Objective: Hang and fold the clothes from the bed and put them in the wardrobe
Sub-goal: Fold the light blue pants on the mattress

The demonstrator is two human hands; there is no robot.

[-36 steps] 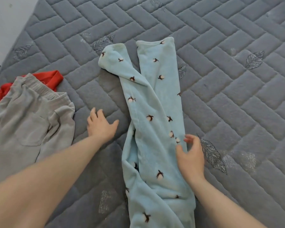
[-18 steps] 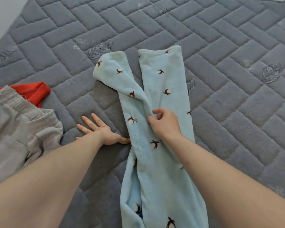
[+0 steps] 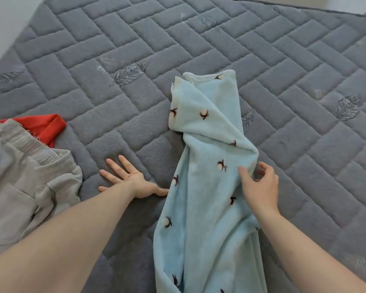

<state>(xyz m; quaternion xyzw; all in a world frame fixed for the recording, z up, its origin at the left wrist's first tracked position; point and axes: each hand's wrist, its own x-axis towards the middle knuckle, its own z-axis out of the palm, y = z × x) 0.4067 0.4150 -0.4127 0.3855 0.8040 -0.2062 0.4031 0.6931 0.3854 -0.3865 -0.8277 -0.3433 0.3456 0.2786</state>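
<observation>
Light blue fleece trousers (image 3: 205, 208) with small dark prints lie lengthwise on the grey quilted bed (image 3: 220, 49). One leg is drawn over the other, its cuff end crumpled near the far end. My right hand (image 3: 260, 187) pinches the folded right edge of the trousers, thumb on top and fingers curled at the edge. Palm down on the bed, my left hand (image 3: 127, 178) rests with fingers spread, its thumb touching the trousers' left edge.
A beige garment (image 3: 23, 187) lies crumpled at the left edge, on top of a red garment (image 3: 49, 127). A pale wall (image 3: 0, 22) runs along the bed's far left side.
My right hand has pulled the left trouser leg across onto the right leg and moved to the right edge. The left hand stays flat on the bed.
</observation>
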